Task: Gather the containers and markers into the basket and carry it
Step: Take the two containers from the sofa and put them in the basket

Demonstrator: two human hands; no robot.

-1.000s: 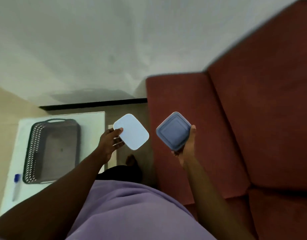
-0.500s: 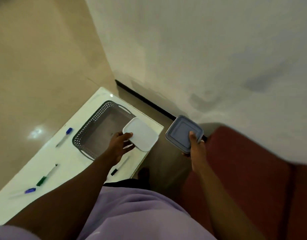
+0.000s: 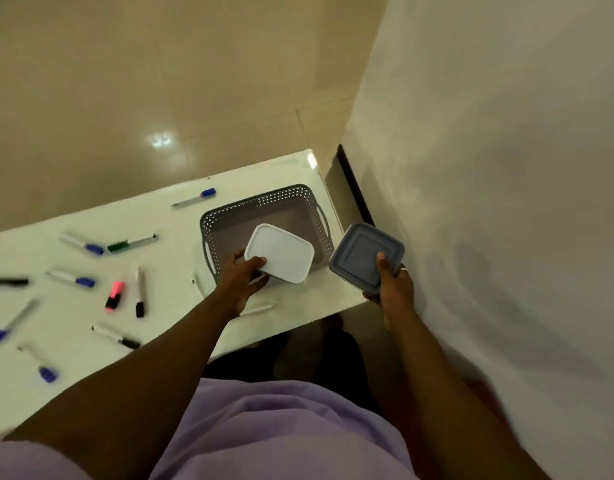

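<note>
A grey perforated basket stands on the right end of a white table. My left hand grips a white-lidded container by its near corner, over the basket's near side. My right hand holds a blue-lidded container just right of the basket, past the table's edge, thumb on its lid. Several markers lie scattered on the table to the left: a blue-capped one, a green one, a pink highlighter and a black one.
A white wall with a dark skirting rises close on the right. Beige tiled floor lies beyond the table. My purple clothing fills the bottom of the view. Another marker lies under my left wrist.
My view has swung left from the red sofa to the table. Both hands have carried their containers along, and the white one now hangs over the basket.
</note>
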